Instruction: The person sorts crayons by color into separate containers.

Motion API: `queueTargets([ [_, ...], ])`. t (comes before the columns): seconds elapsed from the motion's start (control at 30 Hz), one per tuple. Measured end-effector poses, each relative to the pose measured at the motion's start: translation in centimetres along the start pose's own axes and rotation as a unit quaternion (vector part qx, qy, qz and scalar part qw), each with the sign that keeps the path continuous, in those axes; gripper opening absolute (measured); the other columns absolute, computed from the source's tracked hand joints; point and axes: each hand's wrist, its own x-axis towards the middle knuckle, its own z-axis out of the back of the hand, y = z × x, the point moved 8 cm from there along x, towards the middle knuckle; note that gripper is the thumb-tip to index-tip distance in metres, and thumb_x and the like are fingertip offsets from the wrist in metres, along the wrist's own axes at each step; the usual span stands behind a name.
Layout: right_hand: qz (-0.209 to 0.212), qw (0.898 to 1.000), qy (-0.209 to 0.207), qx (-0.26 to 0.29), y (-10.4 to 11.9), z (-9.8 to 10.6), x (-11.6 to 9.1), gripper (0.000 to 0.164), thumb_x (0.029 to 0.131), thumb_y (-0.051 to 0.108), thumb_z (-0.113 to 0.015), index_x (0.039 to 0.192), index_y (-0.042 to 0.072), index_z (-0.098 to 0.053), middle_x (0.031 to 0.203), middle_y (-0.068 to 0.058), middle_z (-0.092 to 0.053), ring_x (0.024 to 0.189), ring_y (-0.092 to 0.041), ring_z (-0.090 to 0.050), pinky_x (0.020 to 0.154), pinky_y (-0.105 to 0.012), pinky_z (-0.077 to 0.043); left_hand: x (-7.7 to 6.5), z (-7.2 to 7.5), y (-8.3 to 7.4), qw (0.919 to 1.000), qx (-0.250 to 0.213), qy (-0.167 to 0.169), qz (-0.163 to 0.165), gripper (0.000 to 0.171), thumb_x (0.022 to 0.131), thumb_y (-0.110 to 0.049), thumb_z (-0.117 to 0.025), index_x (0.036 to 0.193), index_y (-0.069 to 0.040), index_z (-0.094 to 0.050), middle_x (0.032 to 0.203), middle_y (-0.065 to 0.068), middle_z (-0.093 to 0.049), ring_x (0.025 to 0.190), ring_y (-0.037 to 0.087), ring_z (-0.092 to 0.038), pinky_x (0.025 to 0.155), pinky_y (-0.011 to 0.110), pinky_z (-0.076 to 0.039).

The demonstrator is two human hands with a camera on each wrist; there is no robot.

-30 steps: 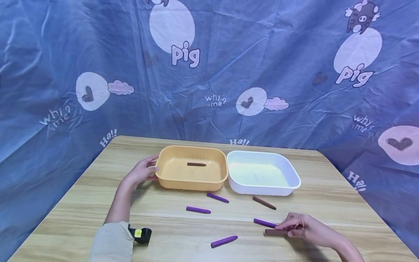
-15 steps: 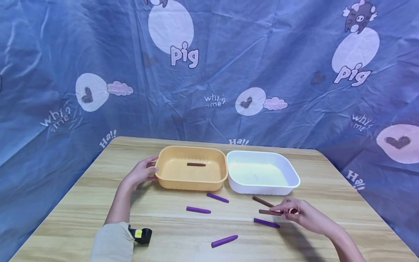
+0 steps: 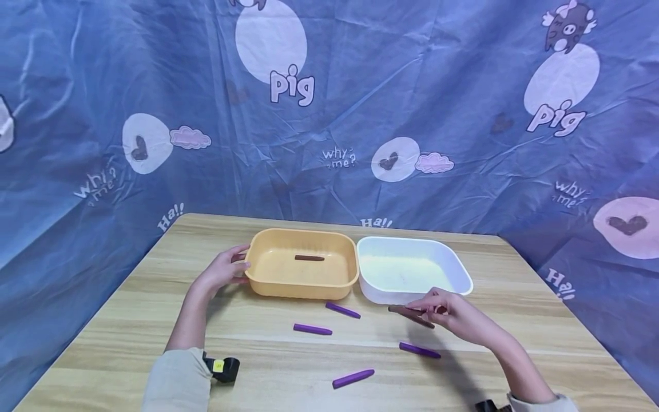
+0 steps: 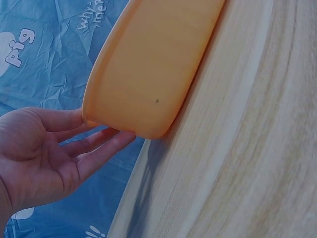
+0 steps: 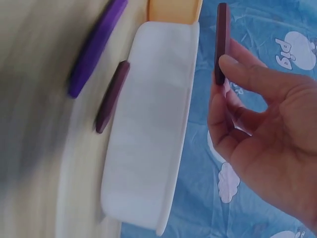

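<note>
Head view: a crayon (image 3: 399, 309) is pinched by the right hand (image 3: 452, 315). One tray (image 3: 298, 290) is held by the left hand (image 3: 220, 271), fingers spread.

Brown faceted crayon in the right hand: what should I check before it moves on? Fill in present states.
1. Right hand pinches the brown faceted crayon: ok.
2. Held crayon apart from the brown crayon on the table: ok, right wrist view shows a gap.
3. Left hand touches the orange rectangular plastic tray: ok.
4. Room in the orange tray: ok, one brown crayon lies inside.
5. Held crayon above the orange tray: not ok, it is outside.
</note>
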Motion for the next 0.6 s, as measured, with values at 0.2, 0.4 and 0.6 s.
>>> queueTargets([
  [0.2,-0.006,0.999,-0.017,-0.033,0.4,0.4,1.4,0.031,0.079,-0.009,-0.062,0.105,0.007,-0.07,0.08,0.007,-0.056,0.07,-0.005,-0.047,0.056,-0.023,-0.043,0.2,0.1,0.1,1.0,0.001,0.0,0.0,0.057,0.091,0.009,-0.041,0.14,0.013,-0.013,0.134,0.039,-0.025,0.114,0.048,-0.04,0.083,0.046,-0.048],
  [0.4,-0.026,0.998,-0.023,-0.047,0.7,0.4,2.9,0.027,0.079,-0.008,-0.063,0.102,0.004,-0.07,0.078,0.008,-0.055,0.07,-0.005,-0.048,0.056,-0.022,-0.044,0.2,0.2,0.1,1.0,0.004,0.002,0.001,0.056,0.092,0.008,-0.041,0.14,0.012,-0.013,0.135,0.038,-0.025,0.115,0.048,-0.04,0.084,0.046,-0.048],
  [0.6,-0.048,0.997,-0.04,-0.055,0.6,0.6,4.7,0.025,0.079,-0.007,-0.064,0.1,0.004,-0.071,0.074,0.008,-0.054,0.069,-0.008,-0.05,0.057,-0.024,-0.044,0.2,0.2,0.1,1.0,0.004,0.003,0.0,0.057,0.092,0.008,-0.041,0.141,0.012,-0.013,0.135,0.038,-0.025,0.116,0.048,-0.039,0.084,0.045,-0.048],
])
